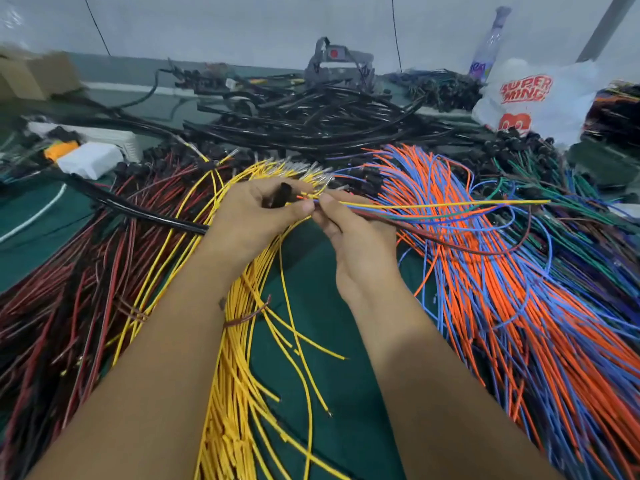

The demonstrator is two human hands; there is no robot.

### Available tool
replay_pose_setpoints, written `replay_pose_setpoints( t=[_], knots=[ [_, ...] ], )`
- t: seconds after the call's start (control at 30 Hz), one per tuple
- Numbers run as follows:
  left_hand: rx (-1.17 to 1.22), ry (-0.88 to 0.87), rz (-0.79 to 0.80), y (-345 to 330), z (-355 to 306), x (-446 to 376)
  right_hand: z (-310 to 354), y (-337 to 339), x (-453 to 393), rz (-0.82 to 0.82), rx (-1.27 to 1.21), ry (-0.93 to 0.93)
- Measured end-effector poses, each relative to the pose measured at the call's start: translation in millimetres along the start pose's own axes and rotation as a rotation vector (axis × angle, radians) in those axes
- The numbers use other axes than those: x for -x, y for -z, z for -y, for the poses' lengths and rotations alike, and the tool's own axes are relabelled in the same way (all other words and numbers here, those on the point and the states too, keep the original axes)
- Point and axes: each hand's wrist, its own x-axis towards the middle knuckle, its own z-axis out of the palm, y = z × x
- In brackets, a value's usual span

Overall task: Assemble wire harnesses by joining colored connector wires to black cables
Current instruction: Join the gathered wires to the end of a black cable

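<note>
From the head camera, both hands meet over the middle of a green table (pixel 325 306) strewn with wire. The left hand (pixel 256 216) curls round the end of a black cable (pixel 152 214), whose black tip pokes up between thumb and fingers; the cable trails away to the left across the table. The right hand (pixel 349 230) pinches a small bunch of colored wires (pixel 433 207) (yellow, blue, green, orange, dark red) right at the cable's tip, and they fan out to the right. Beneath the forearms lies a thick yellow wire bundle (pixel 239 393); red-and-black wires (pixel 69 306) spread on the left, orange and blue wires (pixel 519 323) on the right. Farther back sit a pile of black cables (pixel 311 119), a white plastic bag (pixel 533 95) with red lettering and a bottle (pixel 490 43).
</note>
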Motion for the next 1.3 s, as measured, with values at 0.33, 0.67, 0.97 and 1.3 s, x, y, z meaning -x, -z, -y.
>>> replay_pose_setpoints(
  t=[0.33,0.67,0.97,1.3],
  knots=[
    [0.034,0.055,0.009,6,2,0,3,1,3,0.044,0.005,-0.061],
    [0.120,0.043,-0.020,10,4,3,4,3,6,0.195,0.161,-0.027],
    [-0.297,-0.112,-0.040,-7,7,4,4,5,4,0.069,0.171,0.089],
    [-0.485,-0.141,0.011,-9,10,0,3,3,-1,0.019,0.064,0.059]
  ],
)
